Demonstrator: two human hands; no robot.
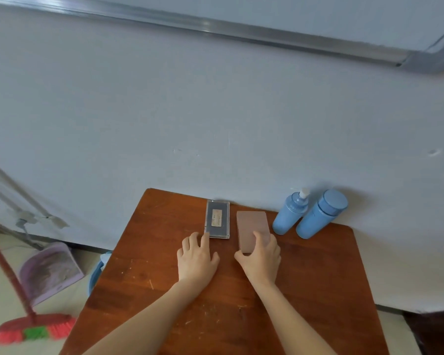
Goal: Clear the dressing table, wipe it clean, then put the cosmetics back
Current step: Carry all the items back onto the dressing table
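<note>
On the wooden dressing table (pixel 305 290) lie two flat cosmetic cases near the wall. A clear-edged dark case (pixel 218 218) with a small label lies left of a plain pink case (pixel 251 225). My left hand (pixel 196 257) lies flat on the table, its fingertips touching the near end of the dark case. Over the near end of the pink case rests my right hand (pixel 260 257), thumb at the case's left edge. Two blue bottles stand at the back right: a pump bottle (pixel 290 215) and a capped bottle (pixel 319 215).
The table's back edge meets a pale wall. On the floor at the left are a purple dustpan (pixel 49 270), a red broom (pixel 34 329) and a blue bin (pixel 98 270) partly hidden by the table. A whiteboard frame runs along the top.
</note>
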